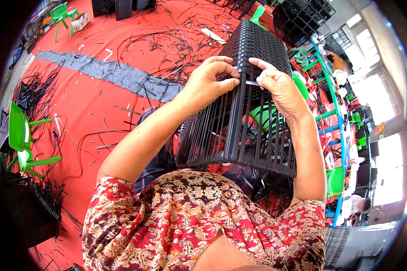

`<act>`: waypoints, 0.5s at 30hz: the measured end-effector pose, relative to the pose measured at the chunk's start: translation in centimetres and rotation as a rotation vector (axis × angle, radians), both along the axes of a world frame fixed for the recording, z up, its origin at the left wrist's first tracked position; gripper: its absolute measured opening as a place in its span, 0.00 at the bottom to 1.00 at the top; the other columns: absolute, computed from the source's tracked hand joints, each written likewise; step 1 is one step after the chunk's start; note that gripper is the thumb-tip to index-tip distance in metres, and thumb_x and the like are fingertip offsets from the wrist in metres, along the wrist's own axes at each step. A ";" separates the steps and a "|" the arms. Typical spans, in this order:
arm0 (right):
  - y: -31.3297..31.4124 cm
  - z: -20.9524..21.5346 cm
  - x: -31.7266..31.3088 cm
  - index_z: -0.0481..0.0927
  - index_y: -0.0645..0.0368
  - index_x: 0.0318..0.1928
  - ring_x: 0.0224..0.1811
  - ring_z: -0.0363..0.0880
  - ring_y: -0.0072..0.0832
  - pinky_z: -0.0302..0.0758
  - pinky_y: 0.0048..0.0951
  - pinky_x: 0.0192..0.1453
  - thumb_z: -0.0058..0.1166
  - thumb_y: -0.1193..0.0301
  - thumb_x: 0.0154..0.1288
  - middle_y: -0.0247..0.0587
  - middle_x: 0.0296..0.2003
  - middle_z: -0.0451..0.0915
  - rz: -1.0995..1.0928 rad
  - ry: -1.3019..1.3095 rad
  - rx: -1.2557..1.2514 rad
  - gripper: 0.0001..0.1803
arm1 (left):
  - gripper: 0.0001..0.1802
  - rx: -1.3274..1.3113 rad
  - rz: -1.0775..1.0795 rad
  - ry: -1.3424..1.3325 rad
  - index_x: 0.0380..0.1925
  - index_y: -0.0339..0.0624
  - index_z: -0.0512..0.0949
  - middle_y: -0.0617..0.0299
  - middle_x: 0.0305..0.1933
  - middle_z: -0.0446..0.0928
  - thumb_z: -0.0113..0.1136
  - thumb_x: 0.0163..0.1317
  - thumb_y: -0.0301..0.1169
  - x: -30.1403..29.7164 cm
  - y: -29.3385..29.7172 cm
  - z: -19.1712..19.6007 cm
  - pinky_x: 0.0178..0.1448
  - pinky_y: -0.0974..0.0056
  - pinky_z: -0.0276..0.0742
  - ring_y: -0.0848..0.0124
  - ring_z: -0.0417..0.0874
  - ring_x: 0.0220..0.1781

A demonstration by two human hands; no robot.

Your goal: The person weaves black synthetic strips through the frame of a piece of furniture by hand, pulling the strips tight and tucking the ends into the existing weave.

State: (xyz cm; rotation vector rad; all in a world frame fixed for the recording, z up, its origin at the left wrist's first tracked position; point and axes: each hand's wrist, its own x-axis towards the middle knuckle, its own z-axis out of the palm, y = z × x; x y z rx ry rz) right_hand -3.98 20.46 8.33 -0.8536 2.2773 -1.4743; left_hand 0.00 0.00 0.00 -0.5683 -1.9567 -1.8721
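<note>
A black wicker frame (233, 131) stands tilted in front of me, over my lap. Its upper part is a closely woven panel (253, 45); lower down, long black strips run side by side with gaps between them. At the corner post, where weave and loose strips meet, my left hand (212, 79) pinches thumb against forefinger; what lies between them is hidden. Across the post from it, my right hand (276, 83) grips a thin pale strip (252, 83) between thumb and curled fingers, its forefinger stretched over the weave. The fingertips of both hands are close together.
Black strip offcuts litter the red floor (99, 104), crossed by a grey cloth runner (108, 70). Green plastic chairs (20, 131) stand left. More dark wicker pieces (303, 20) lie at the back right, near a blue-and-green rack (332, 104). A dark wicker item sits lower left.
</note>
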 end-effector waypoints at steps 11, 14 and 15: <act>-1.9 -1.1 0.4 0.75 0.63 0.28 0.58 0.68 0.38 0.65 0.33 0.60 0.56 0.70 0.61 0.50 0.60 0.66 -0.142 0.567 0.222 0.10 | 0.10 0.243 -0.163 -0.297 0.34 0.36 0.80 0.56 0.54 0.73 0.64 0.57 0.32 -0.7 0.1 1.0 0.57 0.67 0.65 0.73 0.72 0.54; -2.2 -0.8 0.0 0.74 0.63 0.28 0.60 0.67 0.44 0.64 0.37 0.62 0.57 0.70 0.59 0.51 0.59 0.67 -0.114 0.752 0.303 0.09 | 0.09 0.234 -0.170 -0.243 0.27 0.36 0.78 0.51 0.54 0.72 0.63 0.55 0.31 -1.4 0.1 1.4 0.54 0.69 0.66 0.74 0.73 0.52; -2.3 -0.6 0.0 0.74 0.63 0.28 0.60 0.66 0.44 0.64 0.38 0.62 0.58 0.70 0.58 0.51 0.59 0.67 -0.110 0.813 0.333 0.09 | 0.09 0.252 -0.186 -0.230 0.26 0.36 0.77 0.50 0.54 0.72 0.63 0.55 0.31 -1.7 -0.1 1.5 0.54 0.69 0.66 0.74 0.73 0.52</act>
